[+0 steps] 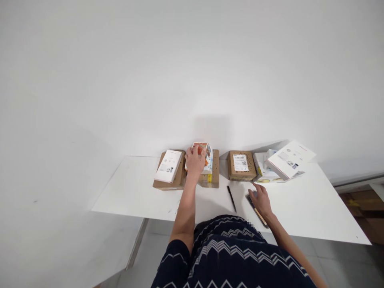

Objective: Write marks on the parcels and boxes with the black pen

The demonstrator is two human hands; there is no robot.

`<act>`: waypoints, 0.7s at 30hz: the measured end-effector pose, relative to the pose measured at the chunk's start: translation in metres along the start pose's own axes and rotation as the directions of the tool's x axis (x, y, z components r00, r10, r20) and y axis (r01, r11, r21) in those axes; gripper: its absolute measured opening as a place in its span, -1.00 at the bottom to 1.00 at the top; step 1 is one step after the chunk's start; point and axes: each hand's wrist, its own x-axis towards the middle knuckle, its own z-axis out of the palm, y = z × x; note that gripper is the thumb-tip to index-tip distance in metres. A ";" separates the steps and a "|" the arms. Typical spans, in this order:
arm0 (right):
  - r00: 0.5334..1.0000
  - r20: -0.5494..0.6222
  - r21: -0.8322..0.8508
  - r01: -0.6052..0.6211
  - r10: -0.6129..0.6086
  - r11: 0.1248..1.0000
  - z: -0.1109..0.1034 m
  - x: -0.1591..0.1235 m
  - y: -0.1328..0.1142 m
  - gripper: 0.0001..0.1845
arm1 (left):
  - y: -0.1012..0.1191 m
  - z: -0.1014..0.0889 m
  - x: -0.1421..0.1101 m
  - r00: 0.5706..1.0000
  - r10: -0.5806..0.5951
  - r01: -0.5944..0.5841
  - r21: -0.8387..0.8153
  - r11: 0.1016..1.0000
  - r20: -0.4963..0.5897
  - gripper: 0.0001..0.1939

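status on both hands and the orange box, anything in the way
Left hand on orange-topped box; box stacked above brown cardboard box. Right hand at slim dark object, contact unclear. Black pen near right hand, possible obstacle.

The square brown box [231,172] looks like matt cardboard, its rectangular white label [240,163] smooth paper. The flat white box [168,166] and the orange-and-white printed carton [209,155] look like smooth coated card. The thin black pen [231,199] appears to be plastic. The white counter [132,188] is smooth with a faint sheen, the white wall [192,72] matt, the navy zigzag-patterned shirt [228,260] soft cloth, the grey floor [159,252] smooth tile.
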 end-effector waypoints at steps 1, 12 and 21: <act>0.999 -0.032 0.002 0.027 -0.027 1.000 -0.001 0.006 -0.007 -0.44 | -0.003 -0.001 -0.001 1.000 -0.018 0.018 -0.029 0.999 -0.003 -0.50; 0.992 -0.127 -0.240 -0.002 -0.030 0.971 -0.009 0.058 -0.092 -0.27 | -0.027 -0.006 -0.044 0.922 -0.040 -0.143 -0.435 0.889 -0.385 -0.59; 0.994 -0.107 -0.192 -0.046 0.025 0.980 -0.002 0.067 -0.102 -0.26 | -0.012 0.027 -0.139 0.972 -0.063 0.230 -0.851 0.471 0.227 -0.89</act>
